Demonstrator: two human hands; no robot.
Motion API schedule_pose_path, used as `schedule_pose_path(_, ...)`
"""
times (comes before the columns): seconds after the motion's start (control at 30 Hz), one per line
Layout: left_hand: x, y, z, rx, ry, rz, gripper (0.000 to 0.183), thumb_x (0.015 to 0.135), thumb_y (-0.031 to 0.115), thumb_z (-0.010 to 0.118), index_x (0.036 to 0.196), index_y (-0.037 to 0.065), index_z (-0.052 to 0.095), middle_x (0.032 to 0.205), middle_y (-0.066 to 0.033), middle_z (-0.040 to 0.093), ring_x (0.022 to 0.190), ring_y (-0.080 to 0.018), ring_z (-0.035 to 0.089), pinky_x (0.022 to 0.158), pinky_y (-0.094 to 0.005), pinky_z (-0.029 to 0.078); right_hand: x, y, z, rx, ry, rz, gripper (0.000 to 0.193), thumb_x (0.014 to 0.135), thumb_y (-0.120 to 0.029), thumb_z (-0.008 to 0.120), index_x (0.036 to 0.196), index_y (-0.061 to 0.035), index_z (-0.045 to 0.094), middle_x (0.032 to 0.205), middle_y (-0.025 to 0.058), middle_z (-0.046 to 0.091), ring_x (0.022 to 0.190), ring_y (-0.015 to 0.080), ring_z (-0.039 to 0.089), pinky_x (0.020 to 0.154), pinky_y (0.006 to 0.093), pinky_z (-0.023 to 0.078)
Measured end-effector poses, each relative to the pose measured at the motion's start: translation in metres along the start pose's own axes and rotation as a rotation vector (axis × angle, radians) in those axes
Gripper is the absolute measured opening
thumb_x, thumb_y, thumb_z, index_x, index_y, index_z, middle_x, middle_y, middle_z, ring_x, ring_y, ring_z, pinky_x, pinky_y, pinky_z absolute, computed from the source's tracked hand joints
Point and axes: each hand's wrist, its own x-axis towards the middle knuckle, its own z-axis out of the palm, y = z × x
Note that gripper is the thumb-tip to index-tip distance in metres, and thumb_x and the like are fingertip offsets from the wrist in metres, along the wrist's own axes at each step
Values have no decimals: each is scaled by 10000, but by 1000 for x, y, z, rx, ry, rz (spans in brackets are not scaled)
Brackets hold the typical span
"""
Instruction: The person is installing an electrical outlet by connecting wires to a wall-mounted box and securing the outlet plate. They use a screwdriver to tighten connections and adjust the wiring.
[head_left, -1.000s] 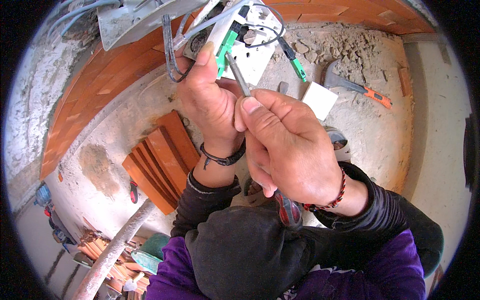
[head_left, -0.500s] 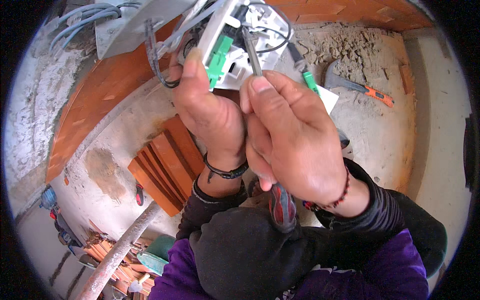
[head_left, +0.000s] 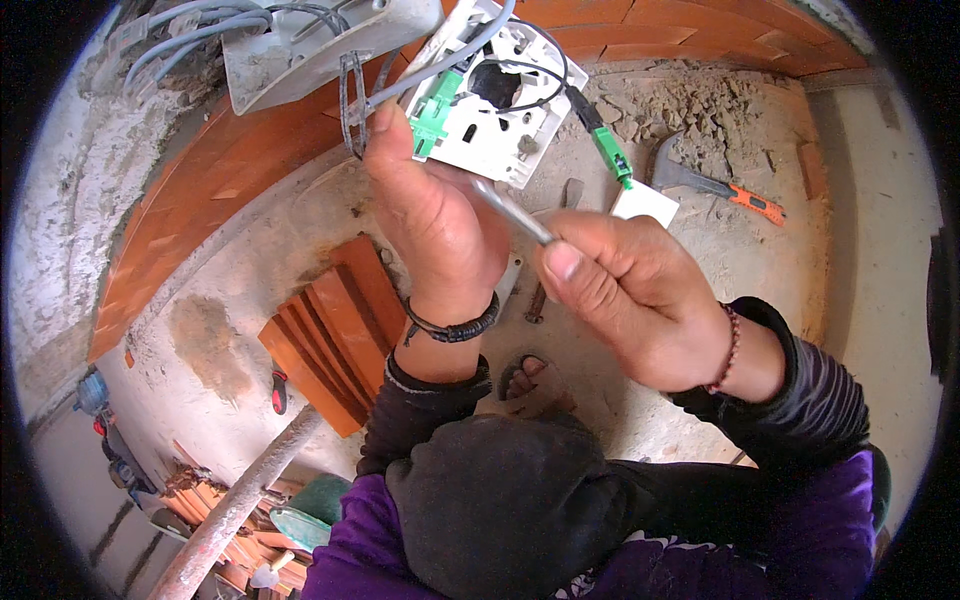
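Note:
My left hand (head_left: pixel 440 225) grips the left edge of a white plastic fibre-optic wall box (head_left: pixel 515 155), thumb at its side and the other fingers hidden. The box's inside faces me. A green adapter (head_left: pixel 432 118) sits along its left edge, and a thin black cable (head_left: pixel 566 62) loops over it. At the cable's end a green connector (head_left: pixel 610 150) shows right of the box. My right hand (head_left: pixel 640 300) is closed on a screwdriver (head_left: pixel 515 215). Its metal shaft points up and left, with the tip below the box's lower edge; the handle is hidden in my palm.
A larger white housing (head_left: pixel 330 55) with grey cables (head_left: pixel 195 30) is at the upper left by the brick wall. On the floor lie an orange-handled hammer (head_left: pixel 720 184), a white square plate (head_left: pixel 645 204), stacked clay bricks (head_left: pixel 330 335) and rubble. A pole (head_left: pixel 235 505) slants at the lower left.
My right hand has drawn the screwdriver out of the box's middle, down and to the right. The box has tilted, so more of its inside shows. My left hand keeps its grip.

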Motion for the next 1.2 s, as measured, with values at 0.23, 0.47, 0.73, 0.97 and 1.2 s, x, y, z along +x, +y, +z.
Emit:
schedule_pose_path(0.23, -1, 1, 5, -125, -12, -32, 627, 946, 503, 509, 1369, 41, 487, 1403, -107, 519, 1290, -274, 483, 1094, -456, 362, -25, 110, -10, -642, -115, 101, 248, 977, -243, 522, 893, -26, 606, 758, 229, 613, 728, 422, 633, 628, 493, 496)
schedule_pose_path(0.47, -3, -1, 2, -102, -26, -52, 618, 962, 513, 487, 1381, 59, 478, 1401, -97, 519, 1283, -271, 486, 1086, -458, 364, -41, 188, -2, -1088, -160, 137, 185, 909, -191, 590, 825, -27, 609, 790, 156, 643, 755, 379, 652, 674, 486, 529)
schedule_pose_path(0.73, -5, 3, -3, 0, -14, -78, 572, 986, 498, 458, 1338, 49, 508, 1323, -98, 580, 1207, -257, 551, 1049, -423, 406, 26, 66, -63, -577, 588, -289, 69, 807, -70, 664, 796, -16, 623, 673, 127, 600, 603, 260, 612, 565, 370, 484)
schedule_pose_path(0.97, -9, 4, 2, 74, -100, -126, 530, 993, 488, 449, 1270, 48, 552, 1247, -78, 623, 1146, -221, 590, 1002, -388, 442, 70, -20, -72, -809, 189, -905, 245, 699, 13, 728, 928, -74, 716, 890, 62, 625, 752, 242, 614, 592, 328, 496)
schedule_pose_path(1.2, -7, -2, -5, 34, -34, -163, 572, 1000, 523, 379, 1245, 42, 567, 1188, -76, 654, 1087, -223, 630, 965, -390, 470, 86, -10, -63, -827, 249, -1113, 242, 641, -27, 732, 880, -53, 709, 865, 51, 632, 655, 220, 580, 530, 335, 474)
